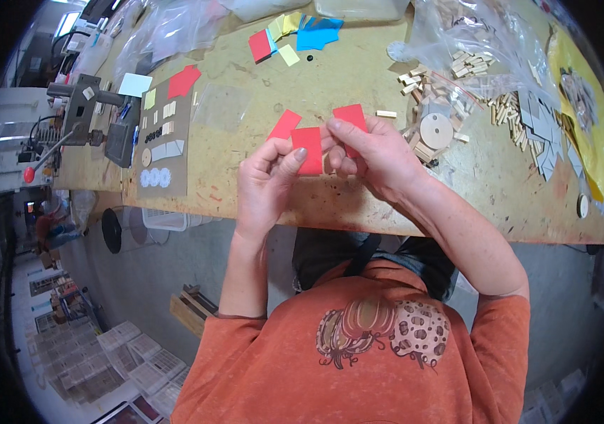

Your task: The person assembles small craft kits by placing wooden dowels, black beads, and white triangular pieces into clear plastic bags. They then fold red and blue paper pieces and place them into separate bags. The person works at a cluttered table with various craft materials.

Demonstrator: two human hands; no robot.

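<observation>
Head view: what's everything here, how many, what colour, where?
Red cards: three visible, red, at hands; others on table
Table: one, tan, beneath
Blue cards: several, blue, table's far side
Board: one, brownish, table's left
Gear shapes: three, white, on board
Machine: one, dark, far left
Wood pieces: many, tan, table's right
Grey pieces: many, grey, table's right
Plastic bags: several, clear, table's back
Yellow bag: one, yellow, far right
Bins: many, greyish, lower left
Shirt: one, orange, bottom
Left hand: one, bare, centre
Right hand: one, bare, centre

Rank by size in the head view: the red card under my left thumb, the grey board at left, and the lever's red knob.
Largest to smallest:
1. Grey board
2. Red card
3. Red knob
</observation>
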